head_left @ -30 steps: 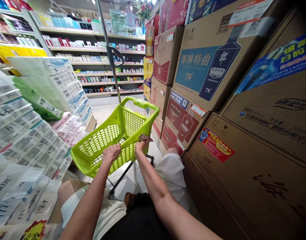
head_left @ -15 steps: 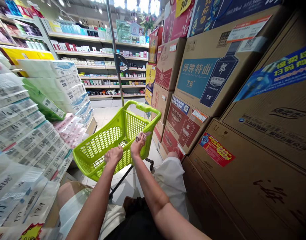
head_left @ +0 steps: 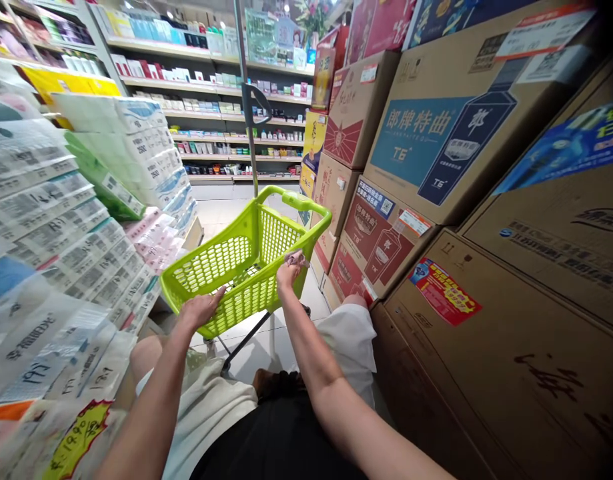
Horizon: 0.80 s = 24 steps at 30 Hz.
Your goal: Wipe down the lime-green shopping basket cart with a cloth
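Note:
A lime-green shopping trolley with a perforated basket stands in front of my knees, on dark legs with casters. My left hand is closed over its near rim toward the left corner, the thumb laid along the rim. Farther right on the same side, my right hand is closed around a small crumpled greyish-pink cloth and sits against the rim. Through the holes, the basket floor shows no goods. A grey upright pole with a loop grip rises behind the trolley.
Stacked cardboard cartons form a wall close on my right. On the left are piles of wrapped tissue packs with handwritten prices. Shelves of small boxes and bottles stand across the aisle ahead. Pale floor tiles run between.
My left hand has shifted left along the rim from a fist nearer the middle, its thumb now stretched out. My right hand keeps the cloth. The whole view has moved slightly, with the trolley appearing farther right.

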### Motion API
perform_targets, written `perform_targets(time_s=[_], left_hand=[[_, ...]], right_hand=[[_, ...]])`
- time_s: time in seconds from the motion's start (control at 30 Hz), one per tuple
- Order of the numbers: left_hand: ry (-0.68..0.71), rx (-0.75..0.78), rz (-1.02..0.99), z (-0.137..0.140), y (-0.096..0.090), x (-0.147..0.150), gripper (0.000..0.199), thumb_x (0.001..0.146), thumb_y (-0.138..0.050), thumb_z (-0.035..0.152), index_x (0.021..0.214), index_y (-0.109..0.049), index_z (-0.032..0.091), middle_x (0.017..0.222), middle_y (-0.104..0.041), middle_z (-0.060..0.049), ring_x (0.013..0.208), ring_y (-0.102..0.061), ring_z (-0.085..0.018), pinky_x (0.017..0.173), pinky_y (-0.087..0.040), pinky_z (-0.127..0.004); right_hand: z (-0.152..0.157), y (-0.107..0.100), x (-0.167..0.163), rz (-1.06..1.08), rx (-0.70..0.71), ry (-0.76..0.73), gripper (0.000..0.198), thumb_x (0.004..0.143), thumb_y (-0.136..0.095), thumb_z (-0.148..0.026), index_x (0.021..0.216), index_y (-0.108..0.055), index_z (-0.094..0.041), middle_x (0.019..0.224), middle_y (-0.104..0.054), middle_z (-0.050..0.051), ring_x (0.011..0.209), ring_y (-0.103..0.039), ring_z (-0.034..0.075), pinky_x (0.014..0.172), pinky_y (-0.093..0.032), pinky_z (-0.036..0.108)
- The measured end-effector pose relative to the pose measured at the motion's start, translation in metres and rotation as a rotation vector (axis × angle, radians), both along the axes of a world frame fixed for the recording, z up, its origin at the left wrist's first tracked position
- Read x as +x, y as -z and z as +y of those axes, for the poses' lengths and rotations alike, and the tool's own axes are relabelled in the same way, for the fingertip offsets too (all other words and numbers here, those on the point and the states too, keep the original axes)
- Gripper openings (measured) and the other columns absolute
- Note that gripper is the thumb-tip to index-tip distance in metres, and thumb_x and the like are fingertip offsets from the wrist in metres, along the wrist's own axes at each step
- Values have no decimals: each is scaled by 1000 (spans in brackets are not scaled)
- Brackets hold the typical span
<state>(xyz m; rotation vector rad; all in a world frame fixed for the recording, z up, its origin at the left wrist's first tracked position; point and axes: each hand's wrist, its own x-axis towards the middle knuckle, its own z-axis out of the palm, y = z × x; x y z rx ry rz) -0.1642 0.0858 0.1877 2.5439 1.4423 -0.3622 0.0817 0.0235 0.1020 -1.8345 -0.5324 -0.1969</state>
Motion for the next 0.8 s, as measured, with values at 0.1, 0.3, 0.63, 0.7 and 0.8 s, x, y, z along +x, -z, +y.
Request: perform_targets(time_s=[0.1,0.3,0.63,0.7,0.8], left_hand=[[-23,34,-55,-13,10,3,91,96,-2,68,107,-77,18,123,-72,-23,118,-66,-38,98,-49,-49],[-120,79,-106,-28,9,5,91,94,-5,73,102,-79,22,114,-75,-20,112,-69,-38,93,-50,-48],[-115,78,-158,-42,13,22,88,95,-6,72,100,-79,24,112,-76,-19,108,-70,-36,88,-51,-43],[-63,96,-162,-52,16,28,83,98,-6,67,108,-78,26,111,-77,-17,107,-70,-35,88,-50,-42],[7,140,-183,-72,19,38,69,102,-13,59,126,-72,32,108,-78,-13,104,-71,-31,88,-49,-38]], right_hand=[[-2,5,-43,50,-6,14,63,94,-32,-14,156,-33,-3,159,-36,29,155,-24,35,118,-30,62],[-31,64,-119,-281,-128,-189,68,86,-37,-4,152,-45,-10,159,-36,26,152,-29,34,117,-33,61],[-21,5,-19,104,-58,-38,65,82,-42,-3,146,-53,-9,156,-36,24,142,-40,33,118,-35,52],[-21,15,-27,75,-65,-86,60,85,-43,-4,144,-56,-12,158,-37,22,146,-36,31,120,-33,51],[-25,43,-43,24,-65,-99,50,90,-50,-8,139,-60,-11,154,-44,23,146,-39,33,118,-38,52]])
